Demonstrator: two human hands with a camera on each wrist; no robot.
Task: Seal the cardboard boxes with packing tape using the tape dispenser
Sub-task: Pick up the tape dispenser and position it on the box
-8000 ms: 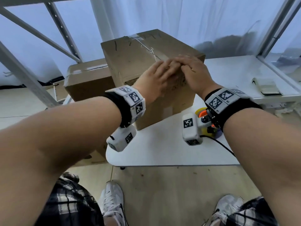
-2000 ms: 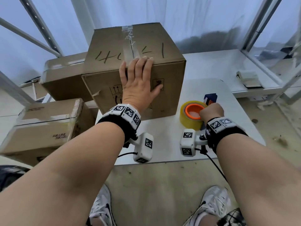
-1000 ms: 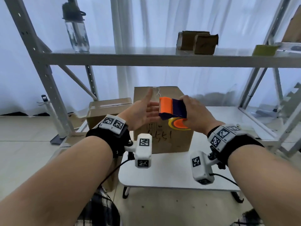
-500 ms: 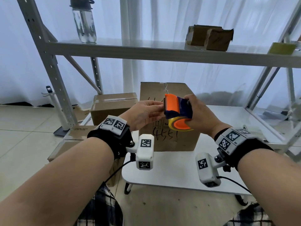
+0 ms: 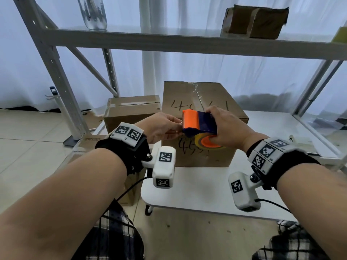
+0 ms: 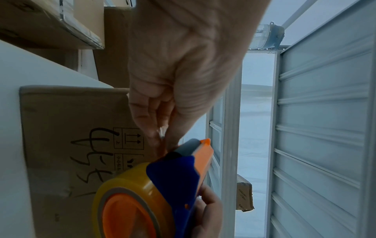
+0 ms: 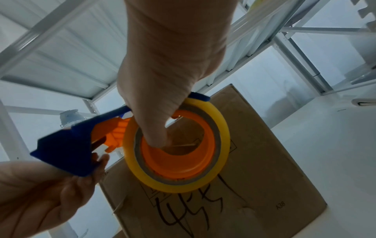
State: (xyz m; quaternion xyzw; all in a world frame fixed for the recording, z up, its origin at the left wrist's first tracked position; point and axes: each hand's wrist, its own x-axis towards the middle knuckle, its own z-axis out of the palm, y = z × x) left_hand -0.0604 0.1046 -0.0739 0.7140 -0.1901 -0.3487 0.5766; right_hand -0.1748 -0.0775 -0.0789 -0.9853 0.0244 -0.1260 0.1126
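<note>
1. The right hand [image 5: 228, 128] grips the tape dispenser [image 5: 199, 124] in the air in front of the cardboard box [image 5: 201, 102], thumb hooked through the orange core of the yellow tape roll [image 7: 177, 161].
2. The left hand [image 5: 159, 127] has its fingertips [image 6: 160, 133] pinched together at the dispenser's orange front edge; half a second ago they were just reaching it.
3. The dispenser sits slightly lower against the box than half a second ago.
4. The box stands at the far left corner of the white tabletop [image 5: 197, 192], unmoved, its top seam bearing old tape.
5. A second box [image 5: 131, 113] rests beyond the tabletop's left edge.
</note>
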